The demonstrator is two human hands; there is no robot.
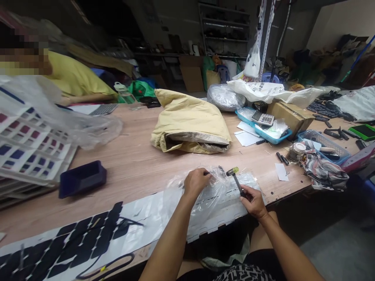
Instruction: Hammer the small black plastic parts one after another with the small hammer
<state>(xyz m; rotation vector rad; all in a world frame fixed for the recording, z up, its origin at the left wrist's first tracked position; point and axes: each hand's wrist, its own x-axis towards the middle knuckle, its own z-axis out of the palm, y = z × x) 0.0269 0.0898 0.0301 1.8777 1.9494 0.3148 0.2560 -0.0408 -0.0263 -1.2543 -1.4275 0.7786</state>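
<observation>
A small hammer (238, 184) with a yellow-green end on its head is held by the handle in my right hand (254, 201), head pointing up and away. My left hand (197, 181) is closed, fingers curled over a crumpled clear plastic bag (209, 203). Something dark shows at its fingertips, too small to name. Under the bag lies a white sheet (149, 212) along the table's front edge. Farther left on that sheet rest several flat black panels (84, 234) and black straps.
A folded yellow sack (190, 121) lies across the table. A dark blue tray (83, 178) and a white plastic crate (32, 144) stand at left, near a person in a yellow top (79, 78). At right are a blue tray with a calculator (263, 118), a cardboard box (290, 117) and a basket (325, 146).
</observation>
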